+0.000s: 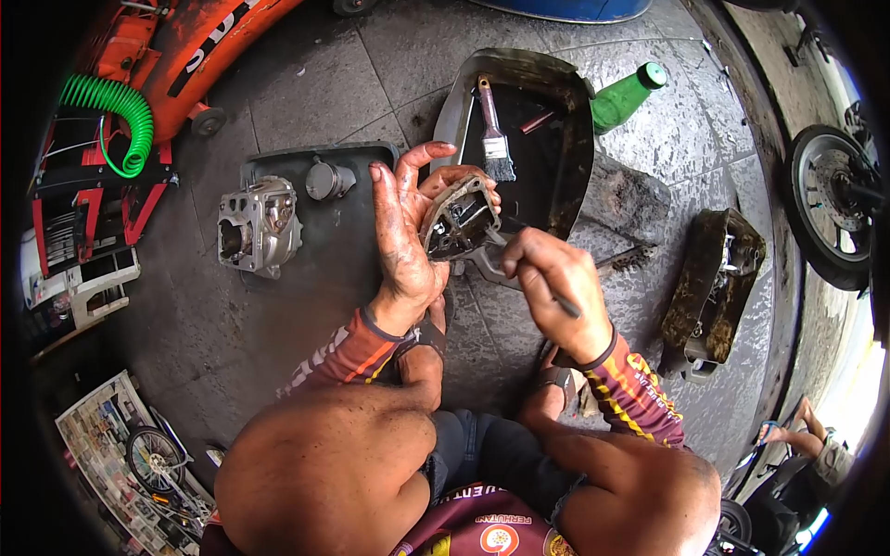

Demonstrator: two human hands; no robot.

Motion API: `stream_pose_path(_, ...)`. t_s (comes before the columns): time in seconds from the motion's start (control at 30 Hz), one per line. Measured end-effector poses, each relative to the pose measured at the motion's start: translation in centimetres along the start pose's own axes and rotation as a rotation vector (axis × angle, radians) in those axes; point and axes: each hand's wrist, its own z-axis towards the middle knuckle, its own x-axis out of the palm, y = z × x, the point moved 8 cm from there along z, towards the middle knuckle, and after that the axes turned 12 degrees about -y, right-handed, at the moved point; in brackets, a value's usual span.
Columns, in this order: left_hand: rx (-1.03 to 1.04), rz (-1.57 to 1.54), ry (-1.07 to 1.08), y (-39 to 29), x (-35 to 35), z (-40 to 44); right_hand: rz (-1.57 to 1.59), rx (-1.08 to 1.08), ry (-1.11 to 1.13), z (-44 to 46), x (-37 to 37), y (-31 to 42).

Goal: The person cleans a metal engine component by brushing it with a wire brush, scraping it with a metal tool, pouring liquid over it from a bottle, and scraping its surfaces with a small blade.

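My left hand [408, 222] is closed around the edge of a metal engine cylinder head [461, 221], its open cavity turned up toward me. The thumb and one finger stick out to the left. My right hand [553, 287] grips a slim grey hand tool [565, 305] whose rear end pokes out below the fist. Its front end reaches the right side of the cylinder head; the exact tip is hard to make out. Beyond the hands, a paintbrush [495, 139] rests in a dirty, oil-stained tray [579, 148]. Both hands are smeared with dark grease.
On the left stand an engine cylinder block [258, 228] and a piston [329, 180] by a dark shallow tray [371, 155]. A green bottle [623, 102] leans beside the oily tray. A grimy case cover [712, 287] lies right, near a wheel [830, 208]. An orange machine [190, 65] stands far left.
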Motion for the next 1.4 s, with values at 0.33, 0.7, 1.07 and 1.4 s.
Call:
stream_pose_path(0.33, -0.166, -0.105, 0.054, 0.1, 0.5, 0.2, 0.153, -0.011, -0.144, -0.5, -0.5, 0.8)
stream_pose_path(0.7, -0.350, -0.298, 0.024, 1.2, -0.8, 0.3, 0.074, -0.080, 0.002, -0.3, 0.5, 1.2)
stream_pose_path(1.07, -0.485, -0.501, 0.013, 1.9, -0.5, -0.2, 0.102, -0.108, 0.009, -0.6, 1.2, 2.0)
stream_pose_path(1.4, -0.530, -0.487, 0.075, 2.2, -0.8, -0.1, 0.115, -0.145, -0.153, -0.4, -0.6, 1.5)
